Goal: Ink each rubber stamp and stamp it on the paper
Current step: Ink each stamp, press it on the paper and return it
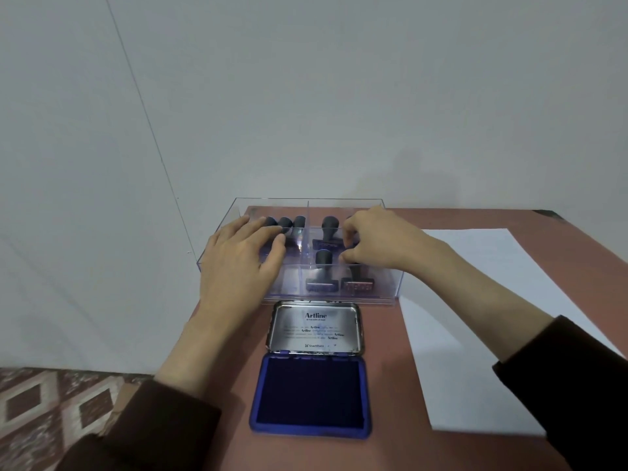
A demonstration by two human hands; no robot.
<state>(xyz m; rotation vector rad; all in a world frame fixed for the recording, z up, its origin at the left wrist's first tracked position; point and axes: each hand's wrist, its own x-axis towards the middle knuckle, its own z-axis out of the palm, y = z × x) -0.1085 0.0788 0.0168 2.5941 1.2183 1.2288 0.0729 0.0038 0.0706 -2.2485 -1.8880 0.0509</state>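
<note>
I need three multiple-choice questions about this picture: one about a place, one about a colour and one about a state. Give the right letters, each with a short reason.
1. Where does the paper lie?
A) right of the ink pad
B) left of it
C) under it

2. What colour is the ink pad?
A) red
B) blue
C) green

3. In what state is the ink pad's lid?
A) shut
B) taken off and gone
C) open

Answers:
1 A: the white sheet lies to the pad's right.
2 B: its case and felt are dark blue.
3 C: the lid's silver inside shows, just beyond the felt.
</note>
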